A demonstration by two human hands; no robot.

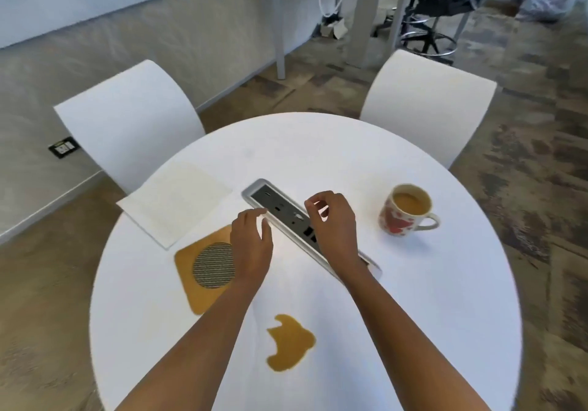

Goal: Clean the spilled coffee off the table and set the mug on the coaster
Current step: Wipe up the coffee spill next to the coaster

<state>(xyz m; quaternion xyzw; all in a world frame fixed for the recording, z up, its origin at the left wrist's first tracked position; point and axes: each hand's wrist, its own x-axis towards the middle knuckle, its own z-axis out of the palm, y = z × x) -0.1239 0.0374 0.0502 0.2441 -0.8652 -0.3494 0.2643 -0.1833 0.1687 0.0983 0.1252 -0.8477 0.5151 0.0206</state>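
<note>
A brown coffee puddle (pixel 290 343) lies on the round white table (pixel 429 299), near its front edge. A white mug (pixel 404 209) with red hearts, full of coffee, stands upright at the right, handle pointing right. A tan square coaster (pixel 203 265) with a round striped centre lies left of middle. A folded white paper towel (pixel 175 202) rests beyond it. My left hand (pixel 252 245) hovers over the coaster's right edge, fingers apart, holding nothing. My right hand (pixel 332 221) hangs above the power strip, fingers loosely curled and empty, well left of the mug.
A grey power and socket panel (pixel 286 216) is set into the table's middle, running diagonally. Two white chairs (pixel 127 120) (pixel 426 105) stand at the far side. Beyond them are desk legs, cables and an office chair on patterned carpet.
</note>
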